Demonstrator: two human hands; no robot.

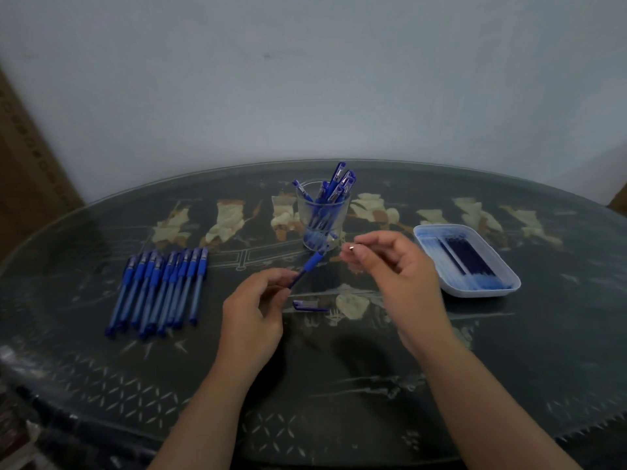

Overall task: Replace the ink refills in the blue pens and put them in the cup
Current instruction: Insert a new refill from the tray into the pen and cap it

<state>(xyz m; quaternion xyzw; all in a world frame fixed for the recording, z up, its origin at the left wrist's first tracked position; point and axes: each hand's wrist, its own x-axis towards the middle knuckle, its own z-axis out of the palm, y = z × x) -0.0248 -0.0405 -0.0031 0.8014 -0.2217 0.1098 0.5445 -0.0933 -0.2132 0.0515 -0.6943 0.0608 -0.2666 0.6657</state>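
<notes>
My left hand (pixel 252 310) grips the barrel of a blue pen (pixel 310 264), which points up and right toward the cup. My right hand (pixel 395 266) pinches a small metal pen tip (pixel 352 247) just right of the barrel's open end. A loose blue cap (pixel 308 306) lies on the table below the two hands. The clear cup (pixel 322 217) stands behind them and holds several blue pens. A row of several blue pens (pixel 161 288) lies to the left. At the right, a white tray (pixel 466 259) holds several ink refills.
The dark oval table (pixel 339 385) has a glass top with pale inlaid figures. A grey wall rises behind it. A brown cardboard box (pixel 23 157) stands at the far left.
</notes>
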